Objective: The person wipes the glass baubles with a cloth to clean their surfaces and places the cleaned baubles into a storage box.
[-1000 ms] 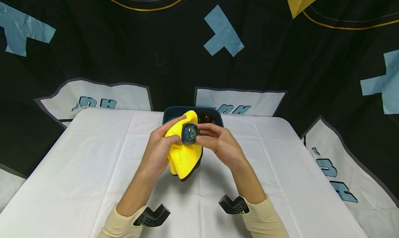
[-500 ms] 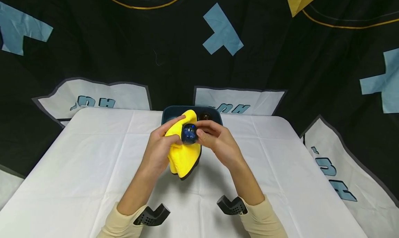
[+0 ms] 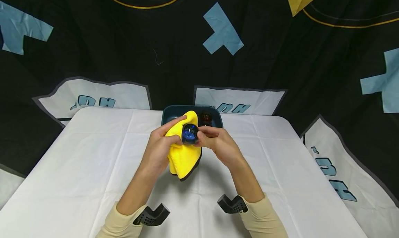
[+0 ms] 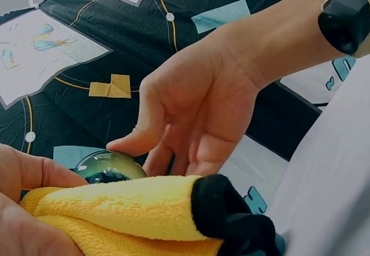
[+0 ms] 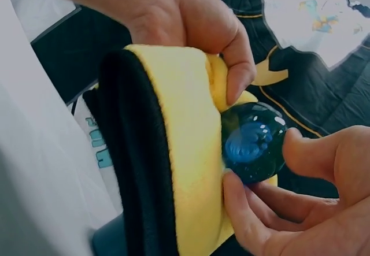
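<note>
A clear glass ball [image 3: 189, 133] with a blue swirl inside is held over the table, backed by a folded yellow cloth [image 3: 184, 160] with a black edge. My left hand [image 3: 160, 146] grips the cloth, its thumb lying close to the ball's left side. From the right, my right hand [image 3: 219, 142] pinches the ball between thumb and fingers. The right wrist view shows the ball [image 5: 253, 142] pressed against the cloth [image 5: 193, 146], with the right thumb and fingertips on its surface. In the left wrist view the cloth [image 4: 133, 207] hides the ball's lower part.
Behind the hands stands a dark blue tray [image 3: 169, 112] on the white-covered table [image 3: 93, 168]. Dark red-brown glass balls [image 3: 206, 117] lie in its right part. A black printed cloth backdrop [image 3: 174, 61] rises behind the table.
The ball has turned in the right hand's fingers; its look went from grey-green to deep blue. The right fingers have shifted slightly on it. The left hand and cloth stay nearly still.
</note>
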